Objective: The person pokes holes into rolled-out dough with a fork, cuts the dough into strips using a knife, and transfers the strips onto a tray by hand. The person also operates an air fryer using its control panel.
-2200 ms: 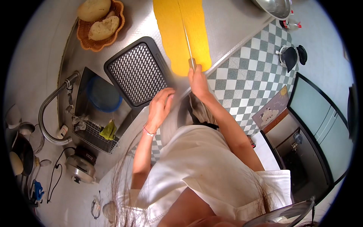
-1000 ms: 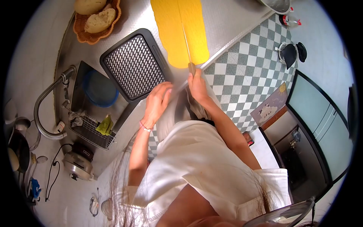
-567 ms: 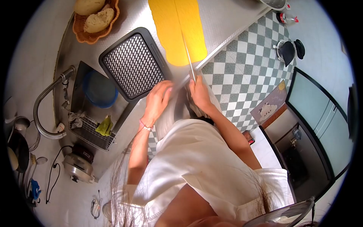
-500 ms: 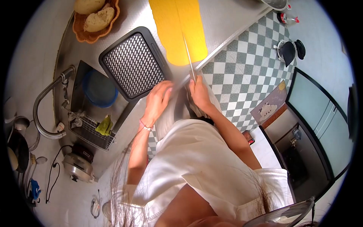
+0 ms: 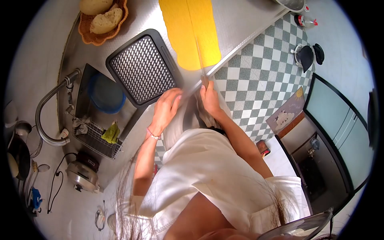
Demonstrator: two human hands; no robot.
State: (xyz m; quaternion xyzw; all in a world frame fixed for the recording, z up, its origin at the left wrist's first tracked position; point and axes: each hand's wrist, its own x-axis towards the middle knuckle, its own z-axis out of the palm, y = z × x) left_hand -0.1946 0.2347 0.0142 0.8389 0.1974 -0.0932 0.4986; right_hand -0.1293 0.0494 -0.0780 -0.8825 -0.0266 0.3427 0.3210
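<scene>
A long sheet of yellow dough (image 5: 186,44) lies on the metal counter, with a line running lengthwise through it. My right hand (image 5: 210,99) is closed around the handle of a knife (image 5: 202,64), whose thin blade points away from me over the near part of the dough. At the counter's front edge rests my left hand (image 5: 166,105), its thumb apart from the fingers and nothing visible in it. Just beyond that hand sits a black perforated tray (image 5: 142,68), close to the dough's left side.
A wicker basket (image 5: 98,39) holds pale dough or bread pieces at the far left. The sink (image 5: 130,108) contains a blue basin (image 5: 106,94) beneath a curved faucet (image 5: 42,104). A metal bowl (image 5: 292,5) stands at the far right. Checkered floor (image 5: 248,76) lies beyond the counter edge.
The knife blade has turned slightly and looks thinner over the dough. Both hands stay in almost the same places, and the whole view has shifted a little.
</scene>
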